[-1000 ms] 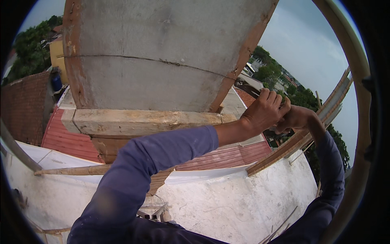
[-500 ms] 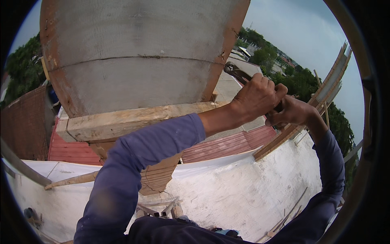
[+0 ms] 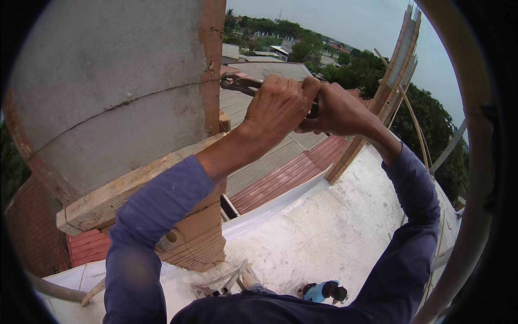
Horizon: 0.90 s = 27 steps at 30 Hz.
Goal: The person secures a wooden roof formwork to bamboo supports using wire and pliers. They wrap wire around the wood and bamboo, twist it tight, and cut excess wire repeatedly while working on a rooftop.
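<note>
My left hand [image 3: 278,102] is wrapped round the dark handles of a pair of pincers [image 3: 243,83]. Close against it, my right hand [image 3: 342,110] grips the handle end, which my fingers largely hide. The pincers' rounded jaws are at a thin tie wire [image 3: 127,101], by the right edge of a big grey panel [image 3: 116,48]. The wire runs across that panel, which has reddish-brown wooden strips along its sides. Whether the jaws are closed on the wire cannot be made out. Below the panel, a thick wooden beam [image 3: 102,202] passes behind my left forearm.
Far below lies a pale rough surface [image 3: 324,232], where a person in a light blue top [image 3: 321,291] is. A tall wooden form with rods [image 3: 396,59] rises at right. Red roofing [image 3: 288,181] lies beyond. A curved pole [image 3: 475,162] runs down the right side.
The view has swung right and the panel now sits farther left. Both hands keep hold of the pincers, whose handles lie more level. The person below has come into view.
</note>
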Motion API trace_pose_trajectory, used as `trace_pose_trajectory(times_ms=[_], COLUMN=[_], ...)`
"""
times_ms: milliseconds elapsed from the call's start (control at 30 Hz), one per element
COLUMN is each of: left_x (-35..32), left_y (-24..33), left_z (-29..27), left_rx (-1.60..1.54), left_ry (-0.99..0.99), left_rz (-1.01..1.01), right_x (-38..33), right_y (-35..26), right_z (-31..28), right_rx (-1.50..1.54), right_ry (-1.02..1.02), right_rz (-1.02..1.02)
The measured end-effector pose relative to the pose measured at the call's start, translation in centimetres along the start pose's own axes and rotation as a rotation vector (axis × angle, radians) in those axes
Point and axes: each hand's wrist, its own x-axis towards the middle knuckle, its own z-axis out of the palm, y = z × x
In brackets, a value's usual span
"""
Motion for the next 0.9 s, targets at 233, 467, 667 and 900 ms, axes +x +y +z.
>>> trace_pose_trajectory(times_ms=[233,467,667,900], left_x=[2.3,2.4,-1.9,-7.7], left_y=[-1.2,-1.8,-5.2,-8.0], left_z=[-1.8,-3.1,-8.0,-9.1], left_rx=[-0.048,-0.139,0.079,0.287], left_ry=[-0.055,-0.053,0.248,0.269], left_rz=[-0.043,-0.063,-0.259,-0.327], right_x=[-0.8,3.6,3.7,2.1], right_y=[0.9,4.5,4.0,1.2], right_z=[4.7,2.0,-1.3,-1.5], right_rx=[-0.840,-0.825,-0.690,-0.452], right_ry=[1.028,0.685,0.508,0.194], right_rz=[-0.324,-0.417,-0.453,-0.234])
